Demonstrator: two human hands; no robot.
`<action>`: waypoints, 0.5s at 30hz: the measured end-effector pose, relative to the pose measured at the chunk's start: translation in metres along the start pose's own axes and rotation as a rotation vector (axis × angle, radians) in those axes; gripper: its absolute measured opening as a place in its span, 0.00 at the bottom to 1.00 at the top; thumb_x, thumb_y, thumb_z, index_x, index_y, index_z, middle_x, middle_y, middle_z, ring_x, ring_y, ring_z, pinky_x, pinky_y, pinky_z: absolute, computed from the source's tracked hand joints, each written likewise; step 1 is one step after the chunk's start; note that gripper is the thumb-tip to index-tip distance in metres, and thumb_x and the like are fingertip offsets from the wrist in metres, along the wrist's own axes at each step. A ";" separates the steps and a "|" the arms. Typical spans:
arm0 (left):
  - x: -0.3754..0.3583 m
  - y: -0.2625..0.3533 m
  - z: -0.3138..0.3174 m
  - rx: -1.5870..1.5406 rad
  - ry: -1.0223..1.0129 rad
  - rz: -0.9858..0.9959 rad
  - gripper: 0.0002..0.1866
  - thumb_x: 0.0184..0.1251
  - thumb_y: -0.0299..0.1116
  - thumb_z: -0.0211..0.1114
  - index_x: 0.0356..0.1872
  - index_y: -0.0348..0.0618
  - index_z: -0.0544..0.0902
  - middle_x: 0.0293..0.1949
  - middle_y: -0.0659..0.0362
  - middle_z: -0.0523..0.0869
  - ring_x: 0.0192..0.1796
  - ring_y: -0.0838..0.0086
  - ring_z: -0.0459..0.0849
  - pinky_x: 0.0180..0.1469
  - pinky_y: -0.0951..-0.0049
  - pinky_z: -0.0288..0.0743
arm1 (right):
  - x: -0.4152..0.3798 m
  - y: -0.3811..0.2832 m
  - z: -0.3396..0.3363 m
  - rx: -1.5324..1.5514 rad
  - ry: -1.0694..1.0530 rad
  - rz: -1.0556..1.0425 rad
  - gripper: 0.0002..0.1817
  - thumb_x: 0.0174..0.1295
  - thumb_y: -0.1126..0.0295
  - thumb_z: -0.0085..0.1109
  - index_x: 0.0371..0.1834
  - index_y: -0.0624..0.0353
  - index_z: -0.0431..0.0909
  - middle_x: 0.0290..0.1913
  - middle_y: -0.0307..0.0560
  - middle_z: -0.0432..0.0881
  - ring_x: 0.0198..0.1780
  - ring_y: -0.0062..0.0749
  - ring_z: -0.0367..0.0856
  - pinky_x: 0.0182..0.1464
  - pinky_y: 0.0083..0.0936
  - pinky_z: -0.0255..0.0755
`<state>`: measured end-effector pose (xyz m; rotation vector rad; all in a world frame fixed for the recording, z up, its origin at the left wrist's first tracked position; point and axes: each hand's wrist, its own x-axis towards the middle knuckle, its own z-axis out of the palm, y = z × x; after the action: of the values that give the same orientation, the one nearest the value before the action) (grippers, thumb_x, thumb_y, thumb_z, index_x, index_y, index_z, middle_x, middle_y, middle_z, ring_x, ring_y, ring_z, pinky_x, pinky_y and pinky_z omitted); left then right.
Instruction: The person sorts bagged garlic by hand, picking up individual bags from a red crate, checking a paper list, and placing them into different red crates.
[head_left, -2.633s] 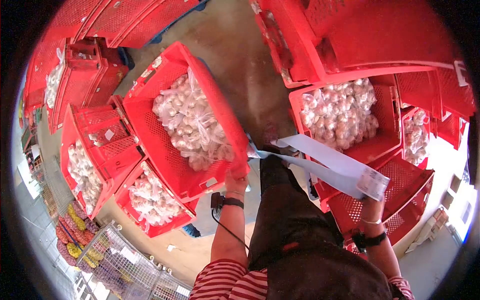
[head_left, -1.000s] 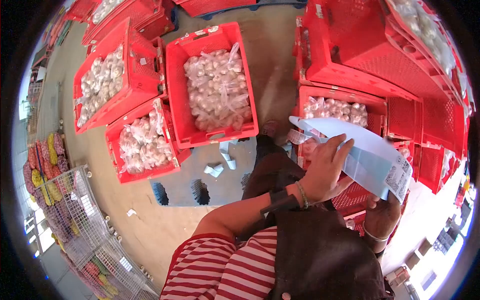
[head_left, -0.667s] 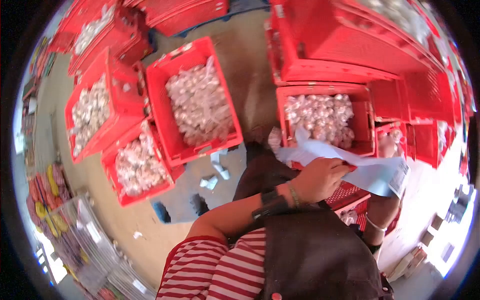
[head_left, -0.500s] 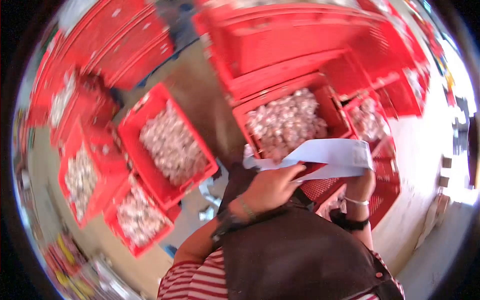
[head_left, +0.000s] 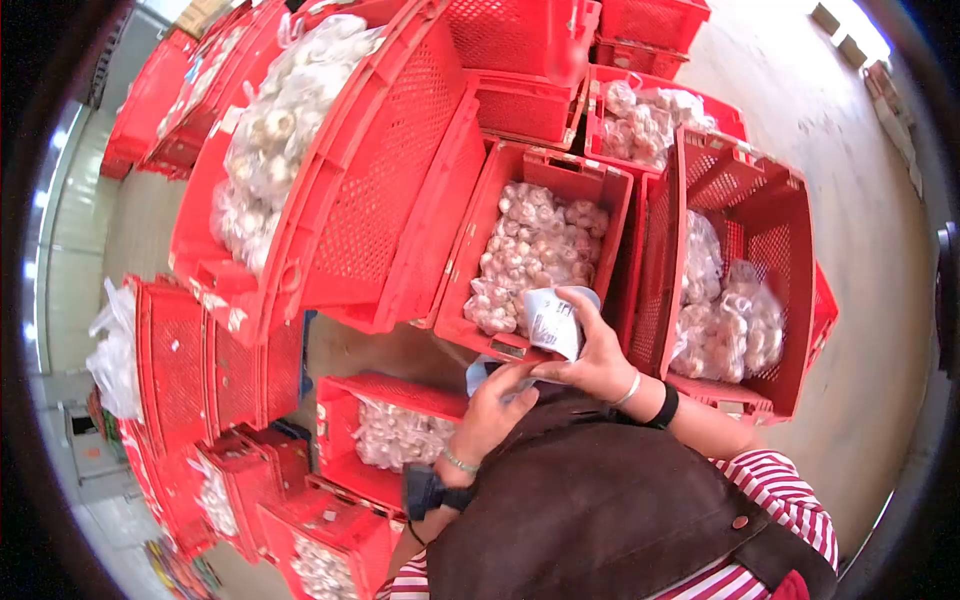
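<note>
Below the crate of bagged garlic [head_left: 535, 255], which sits at the middle of the view, both hands meet in front of the person's brown apron [head_left: 600, 510]. The right hand [head_left: 597, 352] holds a folded pale-blue label sheet [head_left: 553, 320] with a printed barcode face; its fingers [head_left: 583, 308] curl over the top edge and pinch the paper against the thumb. The sheet hangs over the near rim of that crate, touching or just above it; I cannot tell which. The left hand [head_left: 492, 412] sits just beside and below the right, its fingers pressed together and its fingertips at the lower end of the paper, where a bit more pale blue shows. Whether it actually grips that end is hidden. A beaded bracelet and a dark wrist device [head_left: 425, 492] sit on the left wrist; a thin bangle and a black band [head_left: 662, 405] sit on the right.

Right of the garlic crate, a tall red crate [head_left: 745, 270] stands tilted, holding clear bags of garlic [head_left: 725, 320]. Left of it, a stack of slanted red crates [head_left: 330, 170] carries more bagged garlic on top. Below the left hand, another low crate [head_left: 385, 425] of garlic rests near the concrete floor [head_left: 880, 250].
</note>
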<state>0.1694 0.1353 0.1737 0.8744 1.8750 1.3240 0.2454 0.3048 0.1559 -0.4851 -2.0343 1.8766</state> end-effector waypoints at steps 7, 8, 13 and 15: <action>0.048 -0.036 -0.015 -0.279 0.003 -0.289 0.11 0.65 0.29 0.57 0.46 0.35 0.79 0.39 0.65 0.82 0.39 0.83 0.78 0.43 0.80 0.72 | 0.008 0.005 0.041 -0.363 -0.045 -0.008 0.59 0.33 0.59 0.77 0.66 0.67 0.45 0.54 0.63 0.67 0.57 0.54 0.68 0.60 0.36 0.62; 0.052 -0.041 -0.025 -0.413 0.015 -0.331 0.11 0.65 0.28 0.57 0.45 0.34 0.79 0.39 0.64 0.82 0.39 0.83 0.78 0.43 0.80 0.72 | 0.007 0.007 0.046 -0.366 -0.097 -0.014 0.61 0.33 0.57 0.77 0.67 0.67 0.44 0.56 0.64 0.64 0.59 0.55 0.65 0.61 0.37 0.60; 0.066 -0.091 -0.083 -0.390 -0.282 -0.396 0.11 0.63 0.28 0.58 0.44 0.35 0.79 0.36 0.64 0.83 0.38 0.84 0.77 0.42 0.80 0.72 | 0.032 0.008 0.078 -0.635 0.084 -0.142 0.29 0.46 0.68 0.67 0.54 0.61 0.70 0.53 0.57 0.71 0.54 0.52 0.71 0.54 0.37 0.68; 0.069 -0.098 -0.097 -0.430 -0.367 -0.448 0.12 0.62 0.25 0.56 0.46 0.34 0.78 0.38 0.63 0.82 0.40 0.83 0.76 0.43 0.79 0.72 | 0.037 0.014 0.092 -0.585 0.044 -0.046 0.23 0.46 0.71 0.65 0.49 0.61 0.74 0.47 0.55 0.75 0.49 0.50 0.75 0.50 0.37 0.70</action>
<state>0.0377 0.1172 0.0956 0.4050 1.3286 1.1299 0.1707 0.2416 0.1355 -0.6020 -2.5247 1.2059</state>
